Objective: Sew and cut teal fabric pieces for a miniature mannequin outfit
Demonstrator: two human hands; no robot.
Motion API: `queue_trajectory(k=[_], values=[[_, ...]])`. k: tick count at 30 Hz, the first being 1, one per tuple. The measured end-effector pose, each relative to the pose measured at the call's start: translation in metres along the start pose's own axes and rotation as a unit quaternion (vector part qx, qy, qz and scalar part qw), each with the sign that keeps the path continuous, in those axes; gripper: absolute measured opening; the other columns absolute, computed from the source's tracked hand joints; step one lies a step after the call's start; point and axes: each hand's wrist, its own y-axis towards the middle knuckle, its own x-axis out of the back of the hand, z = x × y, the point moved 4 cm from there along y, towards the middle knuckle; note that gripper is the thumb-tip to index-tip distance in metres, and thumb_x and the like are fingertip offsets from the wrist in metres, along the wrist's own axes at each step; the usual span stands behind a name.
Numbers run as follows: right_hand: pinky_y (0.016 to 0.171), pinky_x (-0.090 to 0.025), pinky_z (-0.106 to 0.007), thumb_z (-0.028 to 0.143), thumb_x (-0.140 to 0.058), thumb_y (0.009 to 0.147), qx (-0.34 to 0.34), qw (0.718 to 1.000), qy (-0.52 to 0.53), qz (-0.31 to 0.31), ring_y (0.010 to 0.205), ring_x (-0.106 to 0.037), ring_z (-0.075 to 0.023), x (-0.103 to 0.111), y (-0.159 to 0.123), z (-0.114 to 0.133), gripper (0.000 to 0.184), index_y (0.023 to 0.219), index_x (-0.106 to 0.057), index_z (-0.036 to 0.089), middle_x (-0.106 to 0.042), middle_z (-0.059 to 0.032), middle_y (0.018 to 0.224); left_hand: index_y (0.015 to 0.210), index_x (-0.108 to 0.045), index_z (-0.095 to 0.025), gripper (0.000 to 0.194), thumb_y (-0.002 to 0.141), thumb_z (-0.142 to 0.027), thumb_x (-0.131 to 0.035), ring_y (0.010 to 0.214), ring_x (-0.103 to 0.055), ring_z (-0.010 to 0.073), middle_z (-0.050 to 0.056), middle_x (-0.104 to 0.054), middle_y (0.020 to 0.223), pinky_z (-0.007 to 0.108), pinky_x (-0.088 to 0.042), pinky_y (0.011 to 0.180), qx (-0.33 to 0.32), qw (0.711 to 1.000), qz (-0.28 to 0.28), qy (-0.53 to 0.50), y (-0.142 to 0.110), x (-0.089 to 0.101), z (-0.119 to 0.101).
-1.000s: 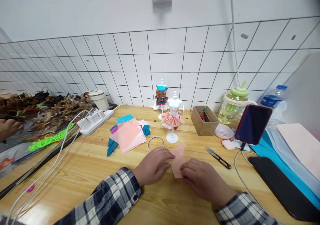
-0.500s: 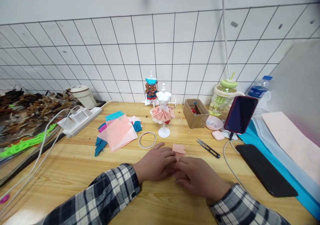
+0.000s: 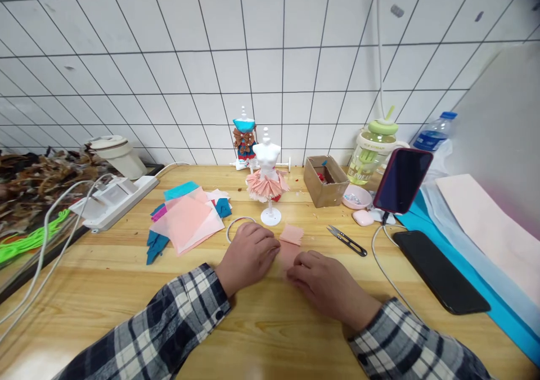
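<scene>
Piece: thin pink material (image 3: 289, 251) lies on the near-middle table (image 3: 236, 340), between the hands; its far end looks doubled or overlaid, with a jagged right edge. Fold or separate scrap: cannot tell.
Left hand (image 3: 248, 254): fingers curled narrow at the piece's left edge, probably to steady it. Closed pinch: cannot tell, thumb hidden.
Right hand (image 3: 327, 284): fingers bunched narrow over the near right edge, perhaps to keep it flat or guide a crease. Firm hold: cannot tell.
Snips (image 3: 341, 236): right of the piece, apart from it, presumably for easy reach.
Dress form (image 3: 268, 157): upright beyond the piece, wearing a pink skirt (image 3: 266, 186); its stand likely keeps the skirt off the table.
Sheets (image 3: 185, 219): loosely stacked at left, seemingly out of the working spot.
Change: in the preceding frame the fingers nearly meet over the piece; now a gap shows it. Ring (image 3: 240, 218), then fully visible, is now partly hidden by the left hand.
</scene>
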Motion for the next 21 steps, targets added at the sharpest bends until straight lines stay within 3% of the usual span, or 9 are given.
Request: queue_trajectory(k=[4,7,11,21], values=[[0.075,-0.041,-0.027,0.033,-0.042,0.095,-0.034,0.998,0.038,-0.035,0.087,-0.057,-0.0152,0.002,-0.003,-0.004,0.023,0.093,-0.063,0.023,-0.064,-0.0012,0.093,0.091,-0.066,-0.022,0.017,0.088,-0.019,-0.050,0.083,-0.054,0.0185,0.003,-0.068,0.085,0.035,-0.040,0.077,-0.012,0.997,0.053,-0.063,-0.006,-0.008,-0.013],[0.071,-0.040,-0.027,0.032,-0.045,0.093,-0.045,0.998,0.032,-0.019,0.083,-0.058,-0.0151,-0.001,-0.005,-0.004,0.021,0.090,-0.064,0.023,-0.064,-0.0005,0.089,0.089,-0.067,-0.022,0.015,0.085,-0.017,-0.053,0.082,-0.055,0.0185,0.002,-0.068,0.084,0.033,-0.040,0.075,0.026,0.991,0.105,-0.085,-0.011,-0.018,-0.017],[0.069,-0.039,-0.027,0.028,-0.047,0.092,-0.052,0.999,0.009,0.003,0.082,-0.058,-0.0158,-0.007,-0.005,-0.003,0.020,0.090,-0.066,0.022,-0.065,-0.0015,0.086,0.092,-0.068,-0.024,0.013,0.085,-0.022,-0.057,0.085,-0.056,0.0185,0.000,-0.068,0.089,0.033,-0.041,0.078,0.050,0.984,0.130,-0.110,-0.014,-0.025,-0.025],[0.069,-0.039,-0.027,0.022,-0.047,0.092,-0.077,0.997,-0.009,0.018,0.082,-0.059,-0.0161,-0.006,-0.004,-0.001,0.020,0.091,-0.067,0.022,-0.066,-0.0031,0.087,0.091,-0.069,-0.026,0.015,0.088,-0.026,-0.055,0.082,-0.061,0.0203,0.002,-0.069,0.086,0.035,-0.040,0.074,0.017,0.987,0.161,-0.018,-0.012,-0.024,-0.036]])
